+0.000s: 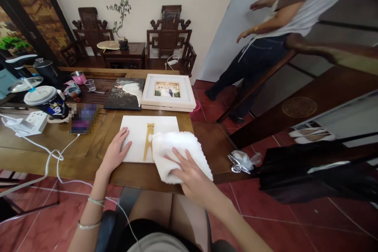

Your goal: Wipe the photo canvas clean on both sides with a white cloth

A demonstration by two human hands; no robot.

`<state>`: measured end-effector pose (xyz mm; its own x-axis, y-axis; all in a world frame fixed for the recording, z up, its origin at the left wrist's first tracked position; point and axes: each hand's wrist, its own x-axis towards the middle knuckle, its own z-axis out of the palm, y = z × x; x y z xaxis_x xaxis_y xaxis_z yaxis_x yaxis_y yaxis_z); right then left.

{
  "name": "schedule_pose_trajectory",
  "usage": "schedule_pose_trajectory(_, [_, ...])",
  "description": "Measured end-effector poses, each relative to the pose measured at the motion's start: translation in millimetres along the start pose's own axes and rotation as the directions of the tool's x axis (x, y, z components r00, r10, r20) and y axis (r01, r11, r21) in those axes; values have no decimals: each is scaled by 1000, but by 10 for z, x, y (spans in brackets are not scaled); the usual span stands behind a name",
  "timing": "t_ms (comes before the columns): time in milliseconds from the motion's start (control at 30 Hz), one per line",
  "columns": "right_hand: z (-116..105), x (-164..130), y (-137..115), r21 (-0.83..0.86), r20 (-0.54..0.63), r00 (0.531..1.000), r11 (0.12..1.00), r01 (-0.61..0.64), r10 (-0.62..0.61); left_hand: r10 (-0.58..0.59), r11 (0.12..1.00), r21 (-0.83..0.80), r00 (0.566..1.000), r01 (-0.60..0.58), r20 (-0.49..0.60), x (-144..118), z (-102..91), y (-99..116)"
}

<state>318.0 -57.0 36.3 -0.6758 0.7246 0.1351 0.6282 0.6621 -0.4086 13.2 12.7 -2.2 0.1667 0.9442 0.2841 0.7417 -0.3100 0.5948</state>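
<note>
Head view: I sat at a wooden table [88,153], both hands down on the work near its front edge.
Panel: a white flat panel [134,134] lay flat on the table just in front of me, its back up, a tan fold-out stand [148,141] running down its middle.
Cloth: a white cloth [180,149], folded and thick, lay over the panel's right part and spilled past the table edge.
Right hand: my right hand [189,175] lay flat on the cloth, fingers spread, pressing rather than pinching; nothing was closed in it.
Left hand: my left hand [115,151] rested open on the panel's left edge, palm down, steadying it; no grasp there either.
Cloth handling: I judged it soft, light and limp; it would bunch under a flat palm, and any gathered fold would serve as a hold.
Panel handling: I judged it stiff, thin and fairly light, likely to slide on the smooth wood unless pinned; best taken by its two long edges, not by the stand, which looked slender and hinged.
Fragility: the side facing down was hidden, so I could not tell whether it carried glass.
Nearby: a white picture frame [168,90] and a dark print [124,93] lay just beyond the panel, apart from it.
Bystander: another person [265,39] stood well off to the right.
</note>
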Motion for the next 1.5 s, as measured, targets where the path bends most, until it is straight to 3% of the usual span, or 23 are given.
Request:
schedule_pose_trajectory(167, [-28,-54,89,44,5,999,998,41,-41,-4,999,33,1000,3,23,10,-12,9])
schedule_pose_trajectory(500, [-55,829,728,13,-84,993,996,-83,84,-1,999,36,1000,0,24,-1,-27,-2])
schedule_pose_trajectory(600, [-22,807,672,12,-109,989,995,-99,100,-9,1000,21,1000,9,11,-6,-18,-3])
schedule_pose_trajectory(700, [-20,555,458,17,-93,992,997,-81,82,-11,1000,13,1000,11,0,-5,-7,-3])
schedule_pose_trajectory(833, [-93,120,137,75,-17,999,996,-40,41,-10,1000,11,1000,10,2,0,0,-3])
schedule_pose_trajectory(933, [-155,-21,49,107,53,997,993,-54,49,-4,1000,10,1000,4,4,5,-2,1])
schedule_pose_trajectory(1033, [-179,111,152,88,66,996,994,-61,55,-1,1000,11,1000,1,7,9,-9,6])
schedule_pose_trajectory(1300, [-172,1030,735,-70,-6,992,989,-127,127,-9,1000,5,1000,9,13,1,-16,-7])
schedule_pose_trajectory(1400, [-140,1092,718,-94,-38,989,984,-148,145,-12,1000,-3,1000,12,1,-7,-13,-6])
schedule_pose_trajectory(1500, [-126,876,512,-100,-28,989,984,-148,146,-17,1000,-9,1000,17,-1,-12,-14,7])
